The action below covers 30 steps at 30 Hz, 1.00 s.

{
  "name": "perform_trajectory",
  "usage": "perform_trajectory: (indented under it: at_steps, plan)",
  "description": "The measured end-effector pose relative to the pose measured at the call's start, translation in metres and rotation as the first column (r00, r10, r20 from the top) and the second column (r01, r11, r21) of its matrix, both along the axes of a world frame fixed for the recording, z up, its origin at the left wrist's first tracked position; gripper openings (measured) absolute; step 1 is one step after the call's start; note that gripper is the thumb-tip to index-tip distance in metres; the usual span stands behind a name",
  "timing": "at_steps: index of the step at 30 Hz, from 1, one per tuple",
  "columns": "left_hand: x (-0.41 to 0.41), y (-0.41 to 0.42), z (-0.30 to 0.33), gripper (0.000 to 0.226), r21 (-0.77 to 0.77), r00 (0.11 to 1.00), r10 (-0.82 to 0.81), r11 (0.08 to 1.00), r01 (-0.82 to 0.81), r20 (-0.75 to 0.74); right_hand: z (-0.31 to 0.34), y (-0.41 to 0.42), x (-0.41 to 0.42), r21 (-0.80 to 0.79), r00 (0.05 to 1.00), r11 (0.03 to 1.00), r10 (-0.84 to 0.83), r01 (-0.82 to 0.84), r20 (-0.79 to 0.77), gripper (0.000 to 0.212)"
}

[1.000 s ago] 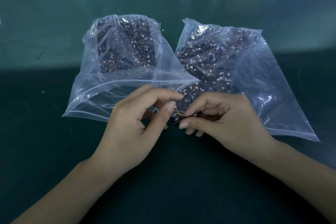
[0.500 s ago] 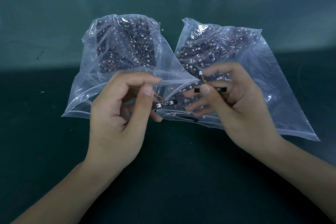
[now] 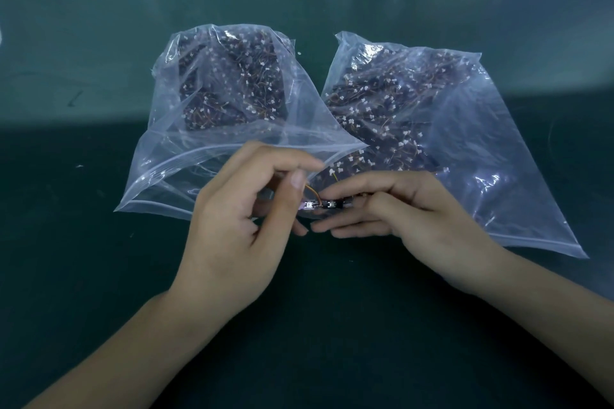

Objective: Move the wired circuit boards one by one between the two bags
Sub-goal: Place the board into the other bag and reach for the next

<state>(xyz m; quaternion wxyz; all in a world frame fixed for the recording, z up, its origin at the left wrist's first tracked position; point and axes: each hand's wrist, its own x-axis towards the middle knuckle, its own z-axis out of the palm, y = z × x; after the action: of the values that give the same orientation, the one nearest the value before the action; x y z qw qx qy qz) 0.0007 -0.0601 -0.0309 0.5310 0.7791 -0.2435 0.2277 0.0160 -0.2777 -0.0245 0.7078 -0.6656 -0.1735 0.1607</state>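
Pinching a small dark circuit board (image 3: 327,204) with an orange wire looped off it, the left hand (image 3: 239,219) and right hand (image 3: 415,219) met at centre frame, each gripping one end, just before the mouths of two clear bags (image 3: 186,156) (image 3: 491,156) full of similar boards on the green tabletop (image 3: 66,242).

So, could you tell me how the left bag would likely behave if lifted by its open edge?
The left bag looks like thin, crinkled film, so it would probably sag. The wired circuit boards heaped inside would likely slide toward the low end.
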Motion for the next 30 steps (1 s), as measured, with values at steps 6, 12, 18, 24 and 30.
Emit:
perform_trajectory:
  at_steps: [6,12,18,24,30]
  plan:
    - [0.0001,0.0003,0.0003,0.019,-0.053,0.999,0.005,0.999,-0.007,-0.034,-0.0003,-0.0005,-0.0003,-0.005,0.999,0.999,0.032,-0.032,0.000,0.026]
    - [-0.0042,-0.0026,0.0043,0.018,-0.122,0.998,-0.015,0.993,0.007,-0.066,0.0010,-0.0003,-0.0029,0.030,0.991,0.997,-0.075,0.072,0.109,0.019]
    - [-0.0030,-0.0011,0.0028,0.007,0.097,0.997,0.054,0.994,-0.048,-0.053,0.0034,0.0001,-0.0020,0.013,0.969,0.988,-0.154,0.154,0.192,0.016]
    - [-0.0022,-0.0008,0.0061,0.003,0.152,0.996,0.088,0.984,-0.091,0.027,0.0034,0.0008,-0.0031,0.017,0.950,0.980,-0.195,0.196,0.244,0.016]
    - [-0.0027,0.0002,0.0062,0.005,0.141,0.996,0.077,0.987,-0.081,0.036,0.0032,0.0012,-0.0032,-0.067,0.940,0.976,-0.181,0.208,0.290,0.016]
